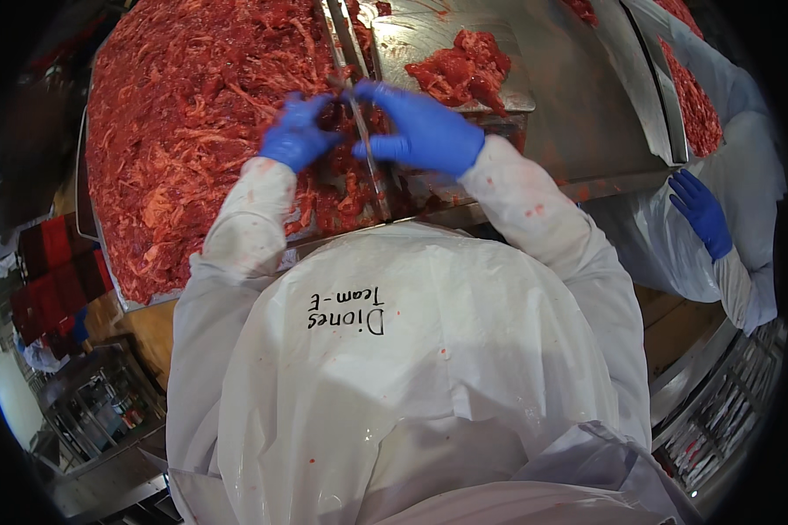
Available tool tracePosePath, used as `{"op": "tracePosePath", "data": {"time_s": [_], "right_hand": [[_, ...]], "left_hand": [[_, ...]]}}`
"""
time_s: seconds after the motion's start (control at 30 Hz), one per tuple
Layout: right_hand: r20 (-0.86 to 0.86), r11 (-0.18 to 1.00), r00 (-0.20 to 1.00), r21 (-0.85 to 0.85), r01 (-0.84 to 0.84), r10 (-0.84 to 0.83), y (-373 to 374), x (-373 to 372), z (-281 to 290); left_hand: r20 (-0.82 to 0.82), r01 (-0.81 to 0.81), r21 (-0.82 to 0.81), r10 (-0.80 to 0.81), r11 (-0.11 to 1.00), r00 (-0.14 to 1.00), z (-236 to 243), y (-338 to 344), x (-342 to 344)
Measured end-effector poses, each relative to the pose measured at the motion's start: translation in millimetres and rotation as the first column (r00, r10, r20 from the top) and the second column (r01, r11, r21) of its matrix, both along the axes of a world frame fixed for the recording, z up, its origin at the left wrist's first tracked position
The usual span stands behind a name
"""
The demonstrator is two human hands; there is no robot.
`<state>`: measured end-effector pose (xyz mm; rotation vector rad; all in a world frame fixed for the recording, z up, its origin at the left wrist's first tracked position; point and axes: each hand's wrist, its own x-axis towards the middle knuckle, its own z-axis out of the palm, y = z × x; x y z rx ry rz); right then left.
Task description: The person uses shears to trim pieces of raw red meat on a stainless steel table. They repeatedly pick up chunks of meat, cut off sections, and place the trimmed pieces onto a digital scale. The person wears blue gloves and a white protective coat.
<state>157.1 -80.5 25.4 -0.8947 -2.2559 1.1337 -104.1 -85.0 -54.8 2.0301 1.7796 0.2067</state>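
Observation:
My left hand (pixel 299 133), in a blue glove, hovers at the right edge of a big heap of ground red meat (pixel 175 131). Its fingers are apart and a little blurred. My right hand (pixel 425 127), also blue-gloved, reaches left across a metal divider edge (pixel 372 166), thumb and fingers spread. No piece shows clearly in either hand. Small scraps of meat (pixel 350 197) lie in the gap beside the divider, below my hands. Just beyond my right hand, a chunk of red meat (pixel 468 70) rests on a raised metal plate (pixel 398 48).
A steel work surface (pixel 578 96) extends to the right. Another person's blue-gloved hand (pixel 702 213) is at its right end, near a second bin of ground meat (pixel 692 105). Red bins (pixel 57 271) stand at the left, and a slatted rack (pixel 718 420) at lower right.

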Motion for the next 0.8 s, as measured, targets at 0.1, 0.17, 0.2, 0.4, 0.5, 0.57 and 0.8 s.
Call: {"op": "tracePosePath", "data": {"time_s": [0.1,0.17,0.2,0.4,0.5,0.57,0.8], "right_hand": [[0.113,0.917,0.930,0.244,0.316,-0.350,60,32,-47],[0.046,0.817,0.821,0.140,0.559,-0.570,76,70,-52],[0.050,0.757,0.756,0.082,0.648,-0.653,73,89,-44],[-0.327,0.530,0.447,-0.235,0.814,-0.832,-18,151,-101],[-0.114,0.533,0.522,-0.114,0.838,-0.845,-90,158,-130],[0.016,0.582,0.581,0.017,0.813,-0.813,-106,171,-138],[0.134,0.557,0.547,0.047,0.829,-0.826,-105,158,-115]], "left_hand": [[-0.081,0.126,-0.138,-0.138,0.982,0.987,11,-35,25],[0.072,0.182,-0.118,-0.175,0.976,0.982,0,-75,15],[0.003,0.203,-0.005,-0.203,0.979,0.979,-16,-94,8],[0.112,0.205,-0.017,-0.202,0.979,0.973,-24,-56,-9],[0.222,0.206,-0.110,-0.178,0.972,0.959,84,-11,26],[0.462,0.196,-0.149,-0.107,0.969,0.880,128,12,42],[0.612,0.261,0.385,-0.456,0.885,0.646,152,55,144]]}}
